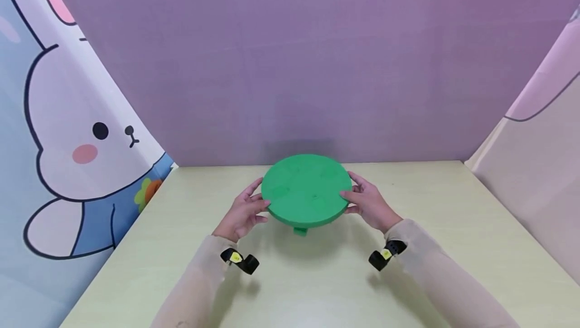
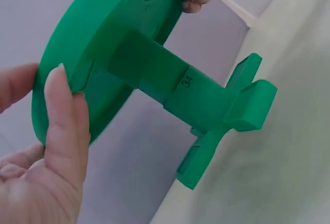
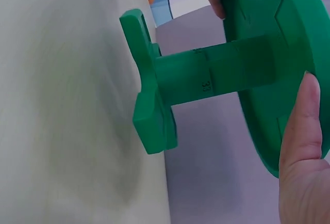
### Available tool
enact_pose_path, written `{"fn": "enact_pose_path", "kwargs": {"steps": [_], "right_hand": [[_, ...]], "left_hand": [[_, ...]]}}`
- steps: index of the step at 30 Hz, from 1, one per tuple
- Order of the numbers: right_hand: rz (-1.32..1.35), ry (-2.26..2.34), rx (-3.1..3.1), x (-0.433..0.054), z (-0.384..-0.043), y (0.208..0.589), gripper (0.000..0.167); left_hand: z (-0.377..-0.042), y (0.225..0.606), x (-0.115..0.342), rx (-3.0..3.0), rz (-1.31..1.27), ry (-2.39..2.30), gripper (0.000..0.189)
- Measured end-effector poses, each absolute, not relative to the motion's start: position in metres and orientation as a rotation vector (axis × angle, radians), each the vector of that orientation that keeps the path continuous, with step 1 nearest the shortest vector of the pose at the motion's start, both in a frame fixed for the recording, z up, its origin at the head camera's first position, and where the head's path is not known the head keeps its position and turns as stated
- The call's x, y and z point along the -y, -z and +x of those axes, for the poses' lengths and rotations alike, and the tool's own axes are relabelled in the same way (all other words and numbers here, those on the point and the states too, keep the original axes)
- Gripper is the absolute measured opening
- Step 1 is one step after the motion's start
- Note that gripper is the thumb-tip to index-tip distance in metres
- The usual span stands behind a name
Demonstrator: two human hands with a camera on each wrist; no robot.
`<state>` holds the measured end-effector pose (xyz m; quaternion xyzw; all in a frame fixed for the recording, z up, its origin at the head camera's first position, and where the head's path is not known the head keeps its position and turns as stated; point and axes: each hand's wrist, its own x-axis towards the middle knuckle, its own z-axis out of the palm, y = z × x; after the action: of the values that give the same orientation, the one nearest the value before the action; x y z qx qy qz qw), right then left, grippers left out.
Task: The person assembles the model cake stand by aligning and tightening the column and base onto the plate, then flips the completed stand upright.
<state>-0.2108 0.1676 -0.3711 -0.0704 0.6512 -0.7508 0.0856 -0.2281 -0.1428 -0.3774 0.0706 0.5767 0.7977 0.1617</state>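
Observation:
A green round-topped pedestal stand (image 1: 306,187) is held upright between both hands, over the far middle of the table. My left hand (image 1: 242,213) grips the left side of its round top, and my right hand (image 1: 368,202) grips the right side. Beneath the top, in the left wrist view, runs a thick column (image 2: 175,82) marked with small numbers. Splayed feet (image 2: 252,105) stick out at its lower end. From the right wrist, the feet (image 3: 149,123) show close over the table. The head view hides most of the column under the top.
The pale table (image 1: 308,298) reaches back to a purple cloth wall (image 1: 308,66). On the left stands a sheet printed with a cartoon rabbit (image 1: 81,131), and on the right another pale sheet (image 1: 534,167). Black wrist cameras (image 1: 244,262) are strapped over both sleeves.

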Motion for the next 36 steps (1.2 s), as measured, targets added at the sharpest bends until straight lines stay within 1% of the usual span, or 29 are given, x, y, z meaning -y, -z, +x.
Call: {"fn": "enact_pose_path", "kwargs": {"steps": [10,19,36], "right_hand": [[-0.196,2.205,-1.97,-0.17,-0.214,0.384,0.075],[-0.196,2.203,-1.969,-0.168,-0.218,0.389,0.075],[-0.203,2.193,-1.952,-0.166,-0.207,0.395,0.077]], "left_hand": [[-0.228,0.389,0.136,-1.66,0.118,-2.301,0.074],[-0.228,0.392,0.138,-1.631,0.092,-2.333,0.076],[-0.226,0.395,0.142,-1.671,0.073,-2.283,0.074]]}}
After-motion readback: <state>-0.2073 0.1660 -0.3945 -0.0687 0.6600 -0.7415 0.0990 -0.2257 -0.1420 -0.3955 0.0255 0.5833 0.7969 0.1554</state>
